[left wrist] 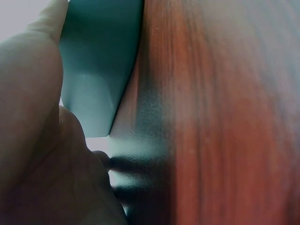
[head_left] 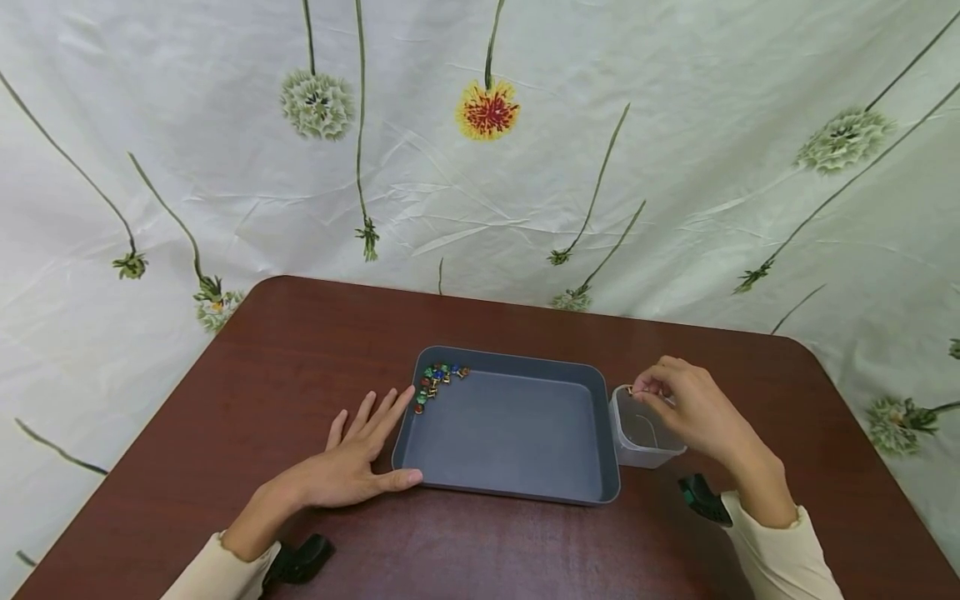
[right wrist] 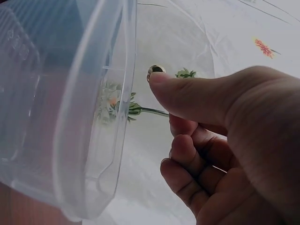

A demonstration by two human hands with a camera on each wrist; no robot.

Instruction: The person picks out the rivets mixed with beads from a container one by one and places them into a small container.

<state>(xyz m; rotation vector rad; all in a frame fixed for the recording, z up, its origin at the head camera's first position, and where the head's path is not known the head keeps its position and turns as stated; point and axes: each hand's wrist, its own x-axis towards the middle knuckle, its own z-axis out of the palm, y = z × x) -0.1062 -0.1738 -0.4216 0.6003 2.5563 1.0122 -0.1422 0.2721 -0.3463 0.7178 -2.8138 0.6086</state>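
Cream sleeves (head_left: pixel 787 554) come nearest, flanking the near side of the grey tray (head_left: pixel 517 433), a black device (head_left: pixel 303 560) showing at each cuff. At the tray's left rim the left hand (head_left: pixel 352 467) lies with fingers spread wide and straight, index finger and thumb at the edge. Just right of the tray stands a clear plastic container (head_left: pixel 649 456). There the right hand (head_left: pixel 697 412) pinches a small gold-rimmed piece (right wrist: pixel 156 70) (its middle looks dark in the right wrist view) between thumb and forefinger, just above the container's rim. Inside the tray's far left corner sit similar small pieces (head_left: pixel 432 382), red, green, blue and gold. Under the tray is a reddish-brown table (head_left: pixel 750 358); beyond it hangs flower-printed cloth (head_left: pixel 420 158).
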